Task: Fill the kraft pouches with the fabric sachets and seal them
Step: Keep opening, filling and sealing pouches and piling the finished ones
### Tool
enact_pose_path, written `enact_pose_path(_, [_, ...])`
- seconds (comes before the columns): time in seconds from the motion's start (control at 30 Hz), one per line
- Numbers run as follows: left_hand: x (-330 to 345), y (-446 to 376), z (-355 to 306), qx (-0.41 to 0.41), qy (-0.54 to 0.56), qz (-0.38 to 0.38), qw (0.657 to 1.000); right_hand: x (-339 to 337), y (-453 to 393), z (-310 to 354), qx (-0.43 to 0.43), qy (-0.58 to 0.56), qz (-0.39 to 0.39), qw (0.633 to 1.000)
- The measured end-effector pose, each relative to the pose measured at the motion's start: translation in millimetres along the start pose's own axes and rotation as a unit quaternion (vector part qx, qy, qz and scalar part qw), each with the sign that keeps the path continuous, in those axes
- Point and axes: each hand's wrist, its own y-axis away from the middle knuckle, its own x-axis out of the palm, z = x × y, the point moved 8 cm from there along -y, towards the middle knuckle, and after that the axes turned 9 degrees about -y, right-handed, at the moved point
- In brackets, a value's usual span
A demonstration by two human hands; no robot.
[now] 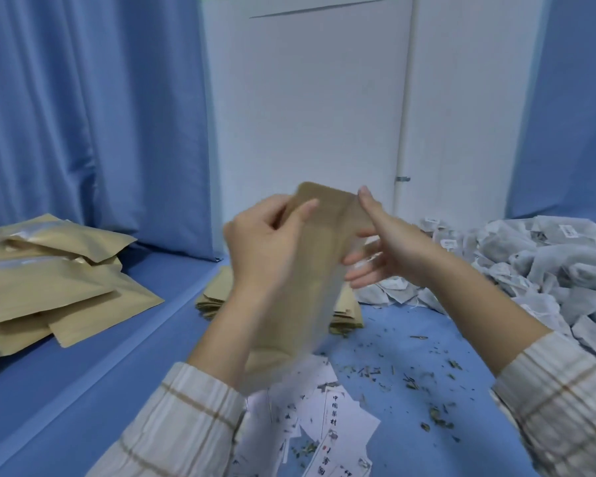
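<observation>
I hold one kraft pouch (310, 270) upright in the air in front of me; it is blurred. My left hand (265, 246) grips its top left edge, thumb across the front. My right hand (382, 242) meets the top right edge with its thumb up, the fingers behind and below the pouch. A heap of white fabric sachets (537, 266) lies to the right on the blue surface. A flat stack of kraft pouches (217, 297) lies behind my hands. Puffy kraft pouches (49, 280) are piled at the left.
White printed cards (327, 425) lie scattered near the front edge. Dried herb crumbs (427, 380) dot the blue table (100, 366). Blue curtains and a white door stand behind.
</observation>
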Motion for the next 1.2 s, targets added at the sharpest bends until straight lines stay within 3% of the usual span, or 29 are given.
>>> enact_pose_path(0.1, [27.6, 32.1, -50.7, 0.180, -0.128, 0.051, 0.974, 25.0, 24.8, 1.2, 0.059, -0.177, 0.107, 0.977])
enact_pose_path(0.2, [44.3, 67.3, -75.0, 0.348, -0.245, 0.016, 0.905, 28.1, 47.1, -6.0, 0.099, -0.310, 0.104, 0.940])
enact_pose_path(0.3, [50.0, 89.8, -73.5, 0.397, -0.290, 0.003, 0.871, 18.2, 54.3, -28.4, 0.094, -0.422, 0.042, 0.901])
enact_pose_path(0.4, [36.9, 107.9, -59.8, 0.401, -0.251, 0.003, 0.881, 18.2, 55.8, -54.6, 0.072, -0.461, 0.012, 0.884])
enact_pose_path(0.5, [5.2, 127.3, -29.0, 0.313, -0.186, -0.040, 0.930, 14.3, 50.7, -76.9, 0.043, -0.507, -0.032, 0.860])
enact_pose_path(0.53, [-7.0, 130.4, -9.9, 0.224, -0.169, -0.057, 0.958, 14.9, 50.4, -81.7, 0.032, -0.528, -0.033, 0.848])
enact_pose_path(0.6, [-20.5, 132.8, 52.3, -0.079, -0.075, -0.036, 0.993, 21.1, 49.7, -91.6, 0.026, -0.561, -0.033, 0.827])
enact_pose_path(0.63, [-16.1, 137.2, 83.2, -0.234, 0.042, -0.008, 0.971, 26.7, 49.1, -95.7, 0.030, -0.561, -0.032, 0.827])
enact_pose_path(0.67, [-7.3, 140.0, 100.3, -0.338, 0.173, 0.017, 0.925, 33.5, 48.8, -100.2, 0.035, -0.546, -0.035, 0.836])
enact_pose_path(0.7, [0.5, 138.2, 107.0, -0.386, 0.287, 0.032, 0.876, 41.1, 48.6, -104.6, 0.040, -0.525, -0.037, 0.850])
enact_pose_path(0.73, [3.4, 131.2, 108.3, -0.392, 0.355, 0.042, 0.847, 49.9, 47.7, -108.3, 0.042, -0.505, -0.032, 0.862])
enact_pose_path(0.77, [2.1, 121.1, 109.4, -0.381, 0.381, 0.051, 0.841, 60.1, 44.5, -111.0, 0.044, -0.492, -0.024, 0.869])
enact_pose_path(0.9, [-13.0, 89.3, 118.6, -0.345, 0.337, 0.069, 0.873, 128.8, 9.8, -91.2, 0.048, -0.527, 0.020, 0.849])
enact_pose_path(0.97, [-34.9, 68.4, 140.4, -0.372, 0.331, 0.026, 0.867, 203.4, -26.2, -58.2, 0.052, -0.553, 0.066, 0.829])
enact_pose_path(1.0, [-47.8, 57.4, 154.3, -0.396, 0.344, 0.007, 0.851, 247.9, -43.4, -42.4, 0.053, -0.524, 0.094, 0.845])
enact_pose_path(1.1, [-93.8, 27.7, 194.8, -0.434, 0.409, -0.033, 0.802, 353.3, -73.3, -37.0, 0.068, -0.236, 0.138, 0.960])
enact_pose_path(1.2, [-127.2, 25.8, 238.5, -0.467, 0.399, -0.067, 0.786, 386.2, -93.4, -74.2, 0.096, -0.024, 0.115, 0.988])
